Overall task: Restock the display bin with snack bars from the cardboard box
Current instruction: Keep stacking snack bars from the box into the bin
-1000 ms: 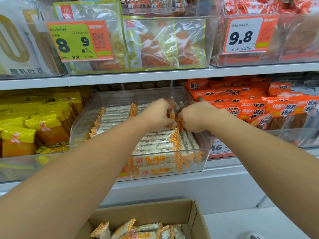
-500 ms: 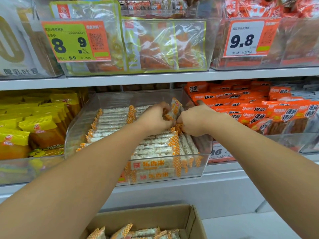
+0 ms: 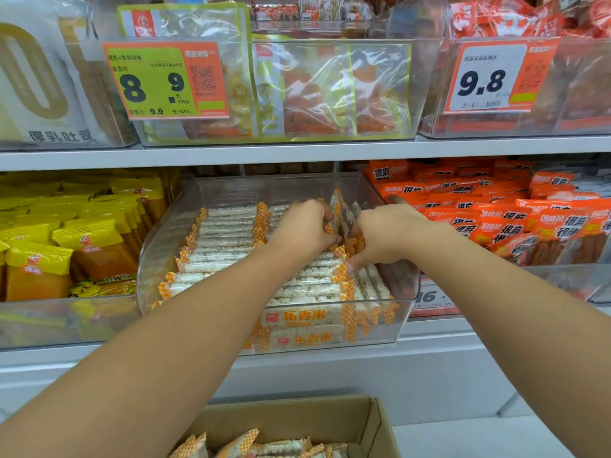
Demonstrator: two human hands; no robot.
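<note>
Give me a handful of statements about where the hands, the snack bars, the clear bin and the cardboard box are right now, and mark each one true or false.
1. Both hands are inside the clear display bin. True: the left hand and the right hand are over the stacked snack bars.
2. The left hand holds an upright snack bar. True.
3. The cardboard box is empty. False: more bars lie in it.
4. The bin to the right holds yellow packets. False: the orange packets are there; the yellow packets are to the left.
5. The bin above carries a price tag reading 9.8. False: its green price tag shows 8 and 9.
</note>
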